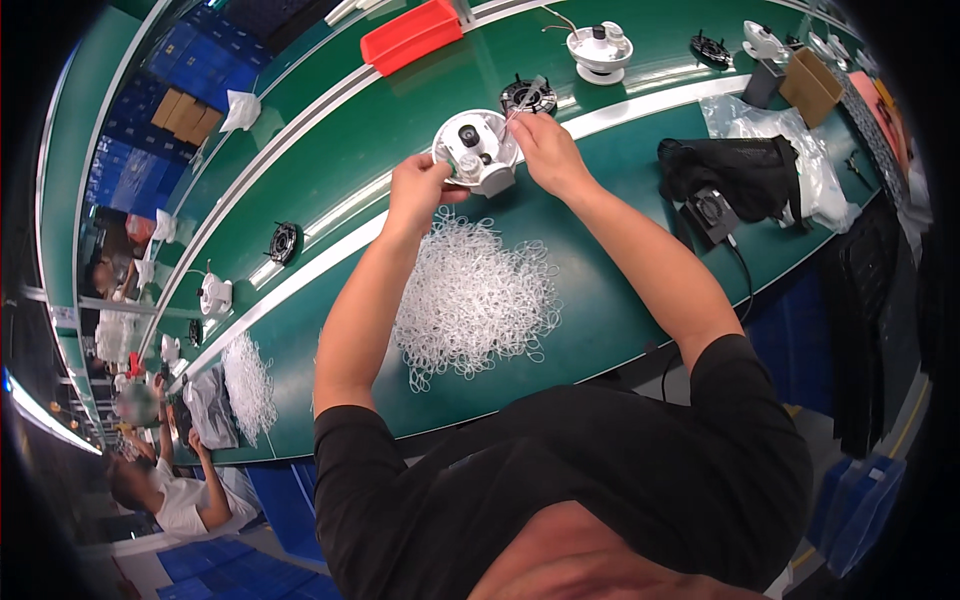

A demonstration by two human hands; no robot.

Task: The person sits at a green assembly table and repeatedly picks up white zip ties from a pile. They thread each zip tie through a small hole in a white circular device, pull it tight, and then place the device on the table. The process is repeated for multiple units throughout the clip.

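Note:
A round white security camera housing [480, 135], with a black lens at its middle and a grey block on its near side, is held above the bench's front strip. My left hand [414, 192] grips its left rim, thumb on top and fingers beneath. At its right edge is my right hand [550, 152], fingertips pinched together by a thin pale strip or wire; what exactly they hold is too small to make out. Just behind lies a black ring-shaped part [528, 97]. A heap of small white loops [475, 300] spreads on the green bench below my hands.
A red bin [412, 36] and another white camera housing [600, 50] stand toward the back. At right lie a black mesh bag [735, 175], a small black device [709, 215] with a cable, and a cardboard box [810, 87]. Co-workers [185, 490] sit at left.

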